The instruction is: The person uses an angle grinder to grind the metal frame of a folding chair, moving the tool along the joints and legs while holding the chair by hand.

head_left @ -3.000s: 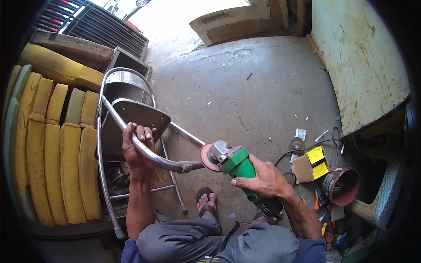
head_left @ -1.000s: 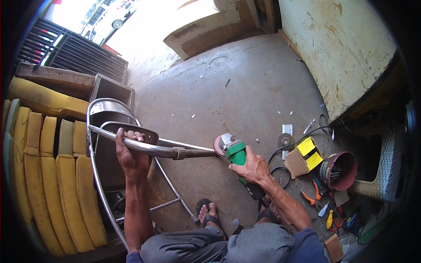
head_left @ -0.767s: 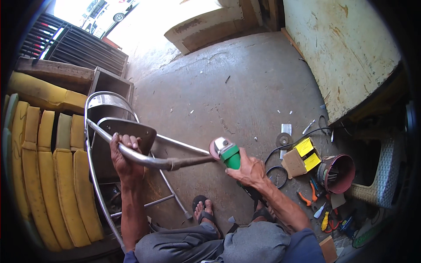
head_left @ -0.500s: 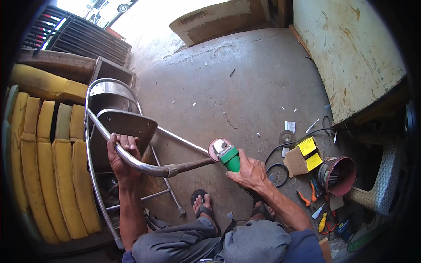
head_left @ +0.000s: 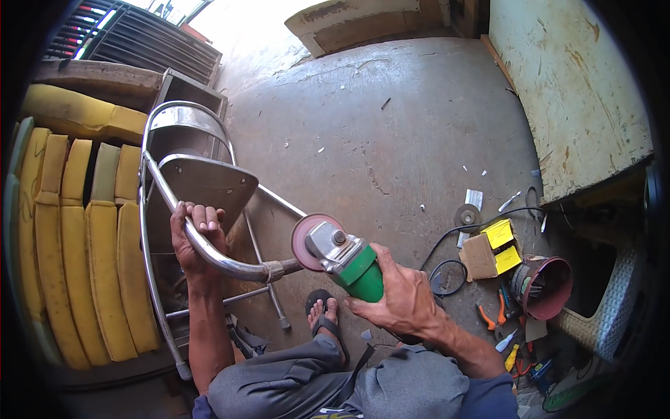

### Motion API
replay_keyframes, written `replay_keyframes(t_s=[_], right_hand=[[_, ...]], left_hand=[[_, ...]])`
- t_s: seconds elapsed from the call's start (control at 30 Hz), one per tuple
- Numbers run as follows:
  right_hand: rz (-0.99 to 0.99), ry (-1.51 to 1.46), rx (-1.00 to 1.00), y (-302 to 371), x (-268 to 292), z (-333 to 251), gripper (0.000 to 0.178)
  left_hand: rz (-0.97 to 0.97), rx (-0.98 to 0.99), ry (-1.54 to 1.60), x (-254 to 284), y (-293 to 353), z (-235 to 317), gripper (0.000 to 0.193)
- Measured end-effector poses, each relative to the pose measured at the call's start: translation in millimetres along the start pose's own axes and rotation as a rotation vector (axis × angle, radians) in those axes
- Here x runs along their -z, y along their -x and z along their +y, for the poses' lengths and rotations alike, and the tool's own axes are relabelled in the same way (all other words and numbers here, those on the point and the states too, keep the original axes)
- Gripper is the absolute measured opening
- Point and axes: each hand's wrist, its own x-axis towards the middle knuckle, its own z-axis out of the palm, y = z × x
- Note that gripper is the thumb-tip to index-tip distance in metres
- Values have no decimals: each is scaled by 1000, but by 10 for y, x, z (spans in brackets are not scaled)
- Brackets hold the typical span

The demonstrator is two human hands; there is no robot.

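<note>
My left hand (head_left: 202,241) is wrapped round the bent tube of a metal chair frame (head_left: 230,264), which leans at the left with its grey seat plate (head_left: 202,195) showing. In my right hand (head_left: 401,293) is a green angle grinder (head_left: 359,269), gripped by its body. Its reddish disc (head_left: 309,241) lies over the rusty end of the tube, just right of a welded collar (head_left: 273,271). Whether the disc touches the metal I cannot tell. The grinder head hides the tube's far end.
Yellow foam cushions (head_left: 105,272) are stacked at the left. On the right stand a cardboard box with yellow packs (head_left: 483,255) and a red-rimmed bucket (head_left: 548,283); pliers (head_left: 488,315) and screwdrivers lie nearby. A black cable (head_left: 447,241) curls across the floor. My sandalled feet (head_left: 323,311) are below.
The grinder has moved left along the tube and nearer to me, from the tube's tip toward the collar. My left hand keeps its hold on the chair frame.
</note>
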Motion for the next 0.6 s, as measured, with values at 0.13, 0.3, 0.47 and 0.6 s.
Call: replay_keyframes(t_s=[0.13,0.3,0.47,0.6], right_hand=[[-46,41,-263,-39,-190,411,88],[-53,-17,-315,-3,-309,516,90],[-11,-84,-170,130,-259,259,85],[-1,-11,-338,197,-434,651,86]], left_hand=[[-7,1,17,-36,7,3,26],[-20,4,1,51,28,1,26],[-13,9,-6,22,25,17,26],[-29,6,16,-27,17,3,26]])
